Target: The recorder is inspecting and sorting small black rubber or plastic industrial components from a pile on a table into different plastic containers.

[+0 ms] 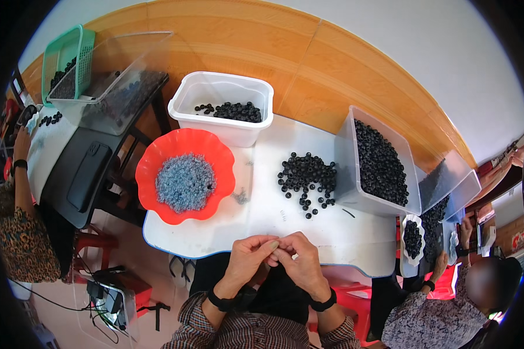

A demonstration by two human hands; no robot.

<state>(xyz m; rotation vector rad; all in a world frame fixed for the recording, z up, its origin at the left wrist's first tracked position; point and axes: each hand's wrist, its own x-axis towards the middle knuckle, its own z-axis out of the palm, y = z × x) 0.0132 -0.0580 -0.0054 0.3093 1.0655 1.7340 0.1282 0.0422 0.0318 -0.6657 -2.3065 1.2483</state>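
At the table's front edge, my left hand (pixel 246 260) and my right hand (pixel 302 265) meet fingertip to fingertip. Both are closed in a pinch, and whatever sits between the fingers is too small to make out. Beyond them on the white table (pixel 262 224) lies a loose pile of black bead-like pieces (pixel 310 174). To the left is a red scalloped bowl (pixel 147 177) with many small translucent bluish pieces (pixel 186 182) in it. Neither hand touches the pile or the bowl.
Behind the bowl stands a white tub (pixel 218 132) partly filled with black pieces. A translucent bin (pixel 346 166) of black pieces stands at the right. Co-workers sit at both sides, one at the left (pixel 20 232), another at the right (pixel 434 317). A phone (pixel 89 176) lies at left.
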